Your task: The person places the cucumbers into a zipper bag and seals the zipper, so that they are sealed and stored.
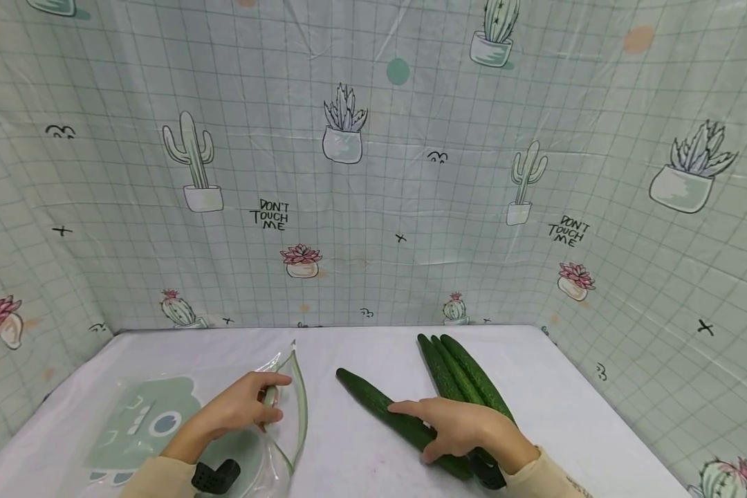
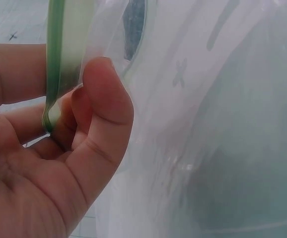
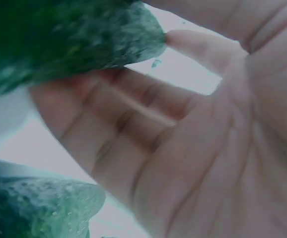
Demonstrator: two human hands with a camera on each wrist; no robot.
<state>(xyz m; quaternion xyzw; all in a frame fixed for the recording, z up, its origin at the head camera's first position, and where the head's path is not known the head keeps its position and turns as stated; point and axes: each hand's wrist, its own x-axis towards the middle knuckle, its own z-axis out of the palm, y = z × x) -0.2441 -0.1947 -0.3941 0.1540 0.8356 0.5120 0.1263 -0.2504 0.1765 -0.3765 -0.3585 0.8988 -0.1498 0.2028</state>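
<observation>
Lone cucumber [image 1: 380,406] lies under the right hand [image 1: 460,425], the nearer one, long axis slanting far-left to near-right, bag [image 1: 143,422] to its left. Right fingers span it, grip can't be told; left hand [image 1: 239,407] pinches the bag's edge.

The surface [image 1: 330,446] is white, its straight far edge crossing just below the middle of the frame and its sides spreading toward the lower corners. On it, at lower left, lies a clear bag [image 1: 124,415] with a green print, its green-edged mouth raised near lower centre. A single cucumber [image 1: 367,395] slants down from lower centre toward the right. Right of it, three cucumbers [image 1: 463,370] lie side by side, their near ends hidden.
</observation>
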